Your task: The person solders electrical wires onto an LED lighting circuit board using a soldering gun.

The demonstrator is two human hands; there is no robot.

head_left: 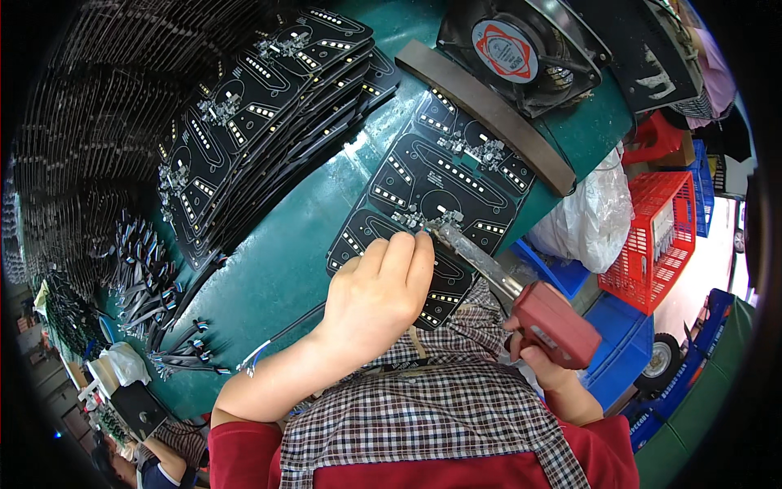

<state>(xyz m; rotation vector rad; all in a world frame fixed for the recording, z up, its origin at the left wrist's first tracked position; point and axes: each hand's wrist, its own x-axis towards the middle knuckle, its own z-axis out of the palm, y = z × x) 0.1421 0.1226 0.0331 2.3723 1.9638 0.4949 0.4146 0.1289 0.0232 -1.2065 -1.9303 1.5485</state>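
Observation:
A panel of black circuit boards point(407, 175) with rows of small light-coloured LEDs lies on the green table in front of me. My left hand point(379, 285) rests over its near part, fingers pinched together beside a cluster of components. A black cable point(295, 324) runs under that hand, its loose end showing stripped thin wires; the fingers close on its other end, largely hidden. My right hand point(542, 359) grips a red soldering gun point(558, 326). The gun's metal barrel points up and left, its tip at the board right by my left fingertips.
Stacked boards point(277, 106) fill the table's left side, with bundles of cables point(142, 277) nearer me. A dark curved bar point(489, 114) and a fan point(521, 57) stand beyond the panel. To the right are a plastic bag point(586, 216), a red crate point(652, 244) and blue bins point(615, 342). Another person's arm point(167, 460) shows lower left.

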